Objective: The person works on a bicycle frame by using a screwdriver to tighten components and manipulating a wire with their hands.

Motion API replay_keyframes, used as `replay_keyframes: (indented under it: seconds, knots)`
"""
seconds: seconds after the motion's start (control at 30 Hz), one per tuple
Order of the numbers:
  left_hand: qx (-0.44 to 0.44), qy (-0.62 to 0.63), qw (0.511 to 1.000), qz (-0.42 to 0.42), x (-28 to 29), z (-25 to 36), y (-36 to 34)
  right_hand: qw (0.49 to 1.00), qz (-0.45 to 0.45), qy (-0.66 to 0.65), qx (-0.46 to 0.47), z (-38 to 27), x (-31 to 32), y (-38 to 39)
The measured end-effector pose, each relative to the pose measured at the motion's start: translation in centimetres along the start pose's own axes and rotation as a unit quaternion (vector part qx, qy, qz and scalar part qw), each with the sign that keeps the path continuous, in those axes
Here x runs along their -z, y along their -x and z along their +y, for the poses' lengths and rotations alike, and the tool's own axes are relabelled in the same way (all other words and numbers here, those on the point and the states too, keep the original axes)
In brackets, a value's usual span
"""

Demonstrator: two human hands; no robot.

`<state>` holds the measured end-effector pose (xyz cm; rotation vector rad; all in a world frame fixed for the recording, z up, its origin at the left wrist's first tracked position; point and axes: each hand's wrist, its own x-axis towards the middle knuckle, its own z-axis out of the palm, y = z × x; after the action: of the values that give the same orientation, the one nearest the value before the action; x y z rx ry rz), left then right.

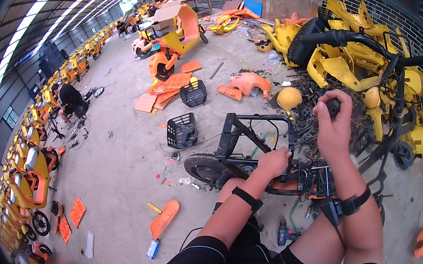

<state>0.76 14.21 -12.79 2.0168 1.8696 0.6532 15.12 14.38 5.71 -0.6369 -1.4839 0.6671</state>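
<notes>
A stripped black scooter frame [227, 135] lies before my knees, with its wheel [207, 170] at the left and its dark handlebar [340, 37] rising at the right. My left hand [274, 164] rests on the middle of this frame, fingers curled closed; what they grip is hidden. Raised above the frame's right part, my right hand [334, 124] has its thumb and fingers around a black rounded object [334, 107]. Its lower end is out of sight behind the hand. Below my right hand, wiring and metal parts show in the open frame. Both wrists wear black straps.
A power drill [285, 233] lies on the floor between my legs. Yellow panels [345, 69] and dark metal parts are heaped at the right. Black baskets [181, 131] and orange panels [165, 219] lie ahead and left. A person [69, 100] crouches farther off, near rows of scooters.
</notes>
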Motion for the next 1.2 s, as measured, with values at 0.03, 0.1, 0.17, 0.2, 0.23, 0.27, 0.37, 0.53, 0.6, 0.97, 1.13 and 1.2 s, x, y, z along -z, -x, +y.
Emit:
replay_keyframes:
  seconds: [0.03,0.1,0.17,0.2,0.23,0.27,0.37,0.53,0.6,0.97,1.13,1.2]
  knots:
    - [0.009,-0.001,1.0,-0.012,0.1,0.5,0.0,1.0,0.002,0.016,0.004,0.1,0.4,0.0]
    - [0.029,-0.003,0.999,-0.035,0.5,1.2,-0.2,0.999,0.008,0.03,0.02,0.4,0.6,0.0]
    - [0.026,-0.021,0.999,-0.014,0.4,1.3,0.0,1.0,0.002,0.028,0.013,0.3,0.8,0.0]
    - [0.024,-0.03,0.999,-0.004,0.3,1.3,0.2,1.0,0.0,0.026,0.009,0.3,1.0,-0.1]
    - [0.029,-0.034,0.999,-0.004,0.2,1.5,0.2,0.999,-0.011,0.035,0.017,0.6,1.4,-0.2]
    - [0.035,-0.039,0.999,-0.005,0.2,1.7,0.3,0.999,-0.006,0.04,0.03,0.9,1.7,-0.2]
    - [0.046,-0.042,0.998,-0.006,0.5,2.0,0.3,0.996,0.003,0.051,0.068,1.9,2.0,-0.3]
    - [0.032,-0.043,0.999,-0.004,0.4,1.9,0.2,0.999,0.007,-0.037,0.025,1.8,2.0,-0.8]
    - [0.024,-0.048,0.999,0.003,0.2,1.7,0.1,0.995,0.006,-0.102,-0.001,1.4,1.8,-1.0]
    - [-0.024,-0.066,0.997,0.043,-0.6,1.4,-0.1,0.964,-0.102,-0.241,-0.049,1.0,2.0,-2.2]
    - [0.002,-0.063,0.998,0.025,-0.9,1.2,-0.2,0.967,-0.144,-0.198,-0.065,0.0,2.1,-2.8]
    - [0.003,-0.076,0.997,0.02,-0.8,1.4,-0.2,0.952,-0.172,-0.235,-0.093,0.7,2.9,-3.3]
